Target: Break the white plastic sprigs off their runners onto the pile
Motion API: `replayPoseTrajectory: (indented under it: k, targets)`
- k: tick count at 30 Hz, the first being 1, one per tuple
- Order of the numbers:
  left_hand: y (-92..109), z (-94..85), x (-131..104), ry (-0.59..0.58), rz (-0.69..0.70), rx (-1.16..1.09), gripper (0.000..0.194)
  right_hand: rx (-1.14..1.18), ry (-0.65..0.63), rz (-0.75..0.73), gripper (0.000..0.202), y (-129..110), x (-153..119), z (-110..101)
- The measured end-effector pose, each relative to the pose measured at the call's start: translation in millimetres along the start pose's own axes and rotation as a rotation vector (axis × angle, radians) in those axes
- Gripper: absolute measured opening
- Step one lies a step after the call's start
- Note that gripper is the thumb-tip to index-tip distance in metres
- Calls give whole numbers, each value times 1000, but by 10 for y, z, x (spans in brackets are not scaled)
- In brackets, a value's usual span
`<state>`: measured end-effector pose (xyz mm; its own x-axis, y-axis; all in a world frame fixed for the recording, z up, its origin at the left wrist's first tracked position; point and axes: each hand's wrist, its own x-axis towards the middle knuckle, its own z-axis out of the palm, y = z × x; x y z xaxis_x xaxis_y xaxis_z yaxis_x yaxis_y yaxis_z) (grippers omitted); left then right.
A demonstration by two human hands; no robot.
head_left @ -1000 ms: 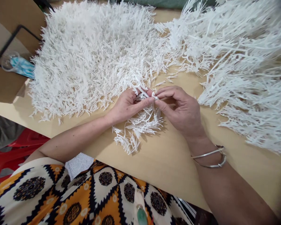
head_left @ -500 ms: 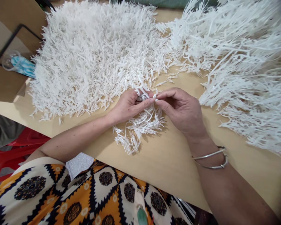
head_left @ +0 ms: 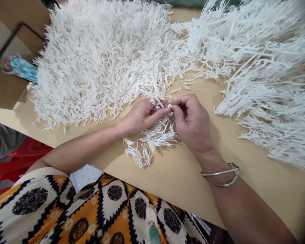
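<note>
My left hand (head_left: 144,113) is closed around a white branched plastic sprig (head_left: 156,98), whose stems stick up past the thumb and forefinger. My right hand (head_left: 193,120) meets it at the fingertips, pinching the small white knobbly end (head_left: 170,106) of the piece. Fingers partly cover this end, so its exact shape is hard to make out. Under both hands, a small cluster of white sprigs (head_left: 157,135) lies on the table, with another tuft (head_left: 139,154) at its near-left side.
A big heap of short white sprigs (head_left: 101,57) spreads behind my left hand. Longer white branches (head_left: 269,84) are piled at the right on the wooden table (head_left: 183,183). At left stand a cardboard box (head_left: 5,91), a plastic cup (head_left: 10,62) and red stools (head_left: 22,156).
My right hand has turned slightly, its fingers curling in tighter, and its wrist has shifted left. The left hand stays nearly in place with the sprig.
</note>
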<state>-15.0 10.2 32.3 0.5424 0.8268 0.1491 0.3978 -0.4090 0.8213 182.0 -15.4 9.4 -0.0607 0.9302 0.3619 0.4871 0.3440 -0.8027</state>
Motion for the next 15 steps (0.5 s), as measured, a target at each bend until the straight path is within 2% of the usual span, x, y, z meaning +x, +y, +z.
replayPoseTrajectory:
  k: [7, 9, 13, 15]
  targets:
    - [13, 1, 32, 19, 10, 16, 44, -56, 119, 3, 5, -49, -37, 127]
    - [17, 9, 18, -6, 8, -1, 42, -82, 153, 18, 7, 37, -12, 108]
    - [29, 43, -29, -58, 19, -35, 40, -110, 309, 49, 7, 317, 82, -35]
    - [34, 53, -35, -29, -1, -78, 38, -38, 299, 39, 3, 386, 111, -102]
